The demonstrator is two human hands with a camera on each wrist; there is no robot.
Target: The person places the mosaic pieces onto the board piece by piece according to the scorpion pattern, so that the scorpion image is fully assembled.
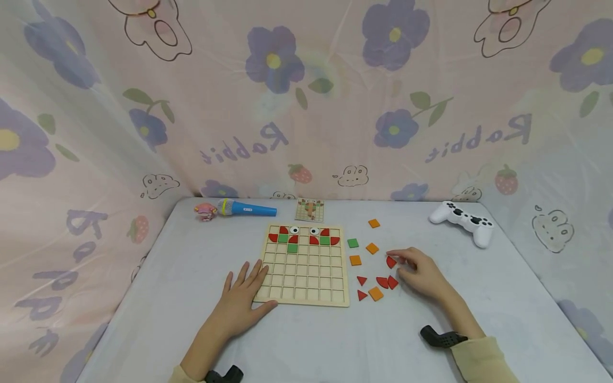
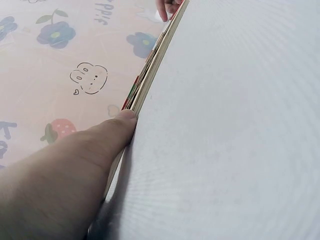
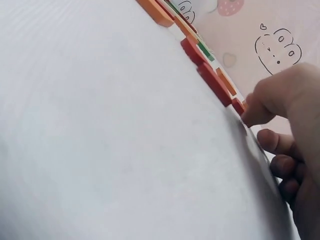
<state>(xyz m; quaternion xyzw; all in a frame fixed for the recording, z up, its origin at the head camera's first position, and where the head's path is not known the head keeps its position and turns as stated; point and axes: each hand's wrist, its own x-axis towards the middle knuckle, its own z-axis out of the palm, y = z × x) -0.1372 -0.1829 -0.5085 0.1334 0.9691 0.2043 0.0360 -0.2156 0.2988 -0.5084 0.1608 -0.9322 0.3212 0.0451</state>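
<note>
My left hand [image 1: 241, 306] lies spread on the lower left corner of a wooden grid board [image 1: 306, 276], its thumb [image 2: 112, 132] along the near edge. Red, green and eye-printed tiles fill some squares in the board's upper rows. Right of the board, my right hand [image 1: 421, 271] hovers low beside a red quarter-round tile [image 1: 391, 262], index finger reaching past it, other fingers loosely curled. In the right wrist view the thumb is close to a red tile [image 3: 237, 106]; whether it touches cannot be told. Two more red quarter-round tiles [image 1: 392, 282] lie just below.
Orange tiles [image 1: 375, 293], a green tile [image 1: 353, 243] and small red triangles [image 1: 362, 295] lie between board and right hand. Behind the board stands a pattern card [image 1: 309, 209]. A blue toy microphone [image 1: 251, 209], pink figurine [image 1: 206, 211] and white game controller [image 1: 463, 222] sit farther back.
</note>
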